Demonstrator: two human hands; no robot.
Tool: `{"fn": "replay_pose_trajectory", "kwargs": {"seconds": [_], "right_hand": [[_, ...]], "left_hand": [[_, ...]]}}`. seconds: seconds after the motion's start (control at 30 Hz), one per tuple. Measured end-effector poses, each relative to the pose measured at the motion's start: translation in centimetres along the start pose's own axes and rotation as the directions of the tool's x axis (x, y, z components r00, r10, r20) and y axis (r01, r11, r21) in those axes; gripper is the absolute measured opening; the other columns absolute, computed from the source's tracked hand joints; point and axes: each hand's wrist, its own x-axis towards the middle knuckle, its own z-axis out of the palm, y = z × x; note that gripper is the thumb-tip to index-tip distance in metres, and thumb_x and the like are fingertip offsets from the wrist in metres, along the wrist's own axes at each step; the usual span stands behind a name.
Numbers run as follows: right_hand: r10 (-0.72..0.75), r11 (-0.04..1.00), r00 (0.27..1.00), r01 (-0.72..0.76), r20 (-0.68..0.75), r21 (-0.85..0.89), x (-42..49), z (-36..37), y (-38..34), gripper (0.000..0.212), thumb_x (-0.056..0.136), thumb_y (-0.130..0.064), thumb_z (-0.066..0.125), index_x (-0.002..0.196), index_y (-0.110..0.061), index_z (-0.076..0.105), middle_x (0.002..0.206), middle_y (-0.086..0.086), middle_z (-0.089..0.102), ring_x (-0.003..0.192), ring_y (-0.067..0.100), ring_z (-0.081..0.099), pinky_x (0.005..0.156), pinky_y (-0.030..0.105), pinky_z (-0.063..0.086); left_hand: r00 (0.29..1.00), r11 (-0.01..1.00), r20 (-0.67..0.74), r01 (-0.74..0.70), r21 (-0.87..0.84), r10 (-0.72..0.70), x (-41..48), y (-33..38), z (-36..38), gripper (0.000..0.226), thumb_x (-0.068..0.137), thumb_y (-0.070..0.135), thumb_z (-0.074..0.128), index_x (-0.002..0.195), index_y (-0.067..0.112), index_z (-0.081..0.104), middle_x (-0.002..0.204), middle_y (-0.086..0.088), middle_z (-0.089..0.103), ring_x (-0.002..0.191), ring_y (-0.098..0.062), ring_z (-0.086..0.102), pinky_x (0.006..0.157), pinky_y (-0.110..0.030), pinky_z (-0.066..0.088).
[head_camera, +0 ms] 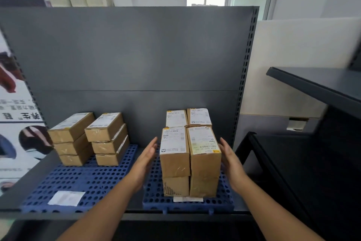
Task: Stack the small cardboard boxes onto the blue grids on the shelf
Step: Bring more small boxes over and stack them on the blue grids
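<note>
Two blue perforated grids lie on the grey shelf: a left grid [78,180] and a right grid [224,199]. At the back of the left grid stand two piles of three small cardboard boxes [71,139] each. The right grid carries several boxes: a front pair of two-high stacks [190,160] and a rear pair [188,117] behind them. My left hand [145,159] hovers flat beside the left face of the front stack, fingers apart. My right hand [231,159] is flat by its right face, a small gap visible. Neither hand holds anything.
A white label [66,198] lies on the left grid's front, another slip [188,199] under the front stack. The shelf's grey back panel [136,55] rises behind. A dark shelf unit [322,88] stands to the right, a printed poster [13,123] to the left.
</note>
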Motion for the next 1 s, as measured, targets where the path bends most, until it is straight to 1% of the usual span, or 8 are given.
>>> {"fn": "replay_pose_trajectory", "kwargs": {"seconds": [0.1,0.17,0.27,0.33,0.47,0.6,0.8,1.0], "right_hand": [[-0.154,0.985,0.987,0.150,-0.042,-0.081,-1.6,-0.5,-1.2,0.041,0.081,-0.059,0.054,0.121,-0.057,0.051,0.140,-0.016,0.049,0.130,0.006,0.045,0.107,0.035,0.037],[-0.265,0.950,0.964,0.258,-0.016,-0.178,-2.4,-0.5,-2.6,0.042,0.082,-0.053,0.055,0.123,-0.057,0.050,0.137,-0.023,0.049,0.129,-0.003,0.043,0.102,0.024,0.036],[-0.362,0.885,0.930,0.362,0.058,-0.291,-3.4,0.7,-5.1,0.049,0.083,-0.050,0.054,0.131,-0.051,0.045,0.137,-0.027,0.048,0.130,-0.005,0.040,0.102,0.021,0.034],[-0.426,0.832,0.897,0.440,0.120,-0.338,-4.0,2.3,-6.6,0.048,0.085,-0.050,0.055,0.131,-0.052,0.044,0.131,-0.038,0.048,0.126,-0.010,0.041,0.099,0.016,0.036],[-0.476,0.748,0.853,0.521,0.216,-0.411,-5.5,7.0,-8.5,0.052,0.084,-0.058,0.057,0.132,-0.060,0.039,0.135,-0.043,0.038,0.128,-0.016,0.034,0.100,0.017,0.032],[-0.479,0.635,0.812,0.583,0.333,-0.508,-6.6,13.4,-9.4,0.063,0.079,-0.065,0.053,0.137,-0.058,0.032,0.147,-0.030,0.034,0.136,-0.009,0.026,0.105,0.024,0.028],[-0.452,0.574,0.787,0.617,0.420,-0.539,-7.2,22.9,-8.6,0.066,0.079,-0.070,0.050,0.139,-0.059,0.026,0.149,-0.031,0.029,0.136,-0.012,0.021,0.106,0.023,0.023],[-0.426,0.574,0.826,0.562,0.369,-0.595,-6.0,30.1,-5.7,0.067,0.083,-0.056,0.060,0.143,-0.047,0.031,0.148,-0.028,0.031,0.134,-0.012,0.023,0.108,0.024,0.025]], "left_hand": [[0.997,0.996,-0.043,-0.058,0.074,0.061,-1.6,0.9,-1.2,0.069,0.075,0.077,0.055,0.138,0.056,0.037,0.155,0.014,0.034,0.143,-0.013,0.030,0.118,-0.048,0.021],[0.990,0.986,-0.078,-0.103,0.130,0.114,-2.6,1.3,-2.3,0.058,0.085,0.062,0.056,0.139,0.052,0.038,0.152,0.015,0.038,0.140,-0.010,0.034,0.115,-0.041,0.028],[0.979,0.970,-0.121,-0.139,0.199,0.165,-4.2,1.8,-4.3,0.058,0.090,0.042,0.057,0.144,0.042,0.036,0.150,0.013,0.041,0.137,-0.009,0.040,0.100,-0.020,0.039],[0.973,0.963,-0.140,-0.151,0.221,0.185,-5.4,2.4,-5.7,0.064,0.087,0.044,0.059,0.146,0.039,0.034,0.150,0.011,0.040,0.136,-0.010,0.041,0.092,-0.013,0.041],[0.962,0.952,-0.169,-0.168,0.257,0.216,-7.9,3.7,-8.9,0.092,0.069,0.067,0.071,0.147,0.038,0.033,0.152,0.011,0.040,0.136,-0.007,0.042,0.100,-0.023,0.042],[0.954,0.914,-0.165,-0.179,0.363,0.252,-10.2,5.2,-13.3,0.090,0.069,0.065,0.072,0.147,0.043,0.033,0.151,0.017,0.040,0.137,-0.006,0.040,0.112,-0.043,0.035],[0.938,0.841,-0.156,-0.193,0.505,0.309,-12.9,7.1,-21.8,0.083,0.070,0.070,0.071,0.143,0.055,0.033,0.148,0.028,0.039,0.136,0.004,0.037,0.111,-0.039,0.034],[0.932,0.807,-0.167,-0.177,0.564,0.322,-13.8,6.9,-31.2,0.086,0.069,0.071,0.072,0.143,0.057,0.029,0.145,0.031,0.041,0.136,0.001,0.038,0.111,-0.052,0.034]]}}
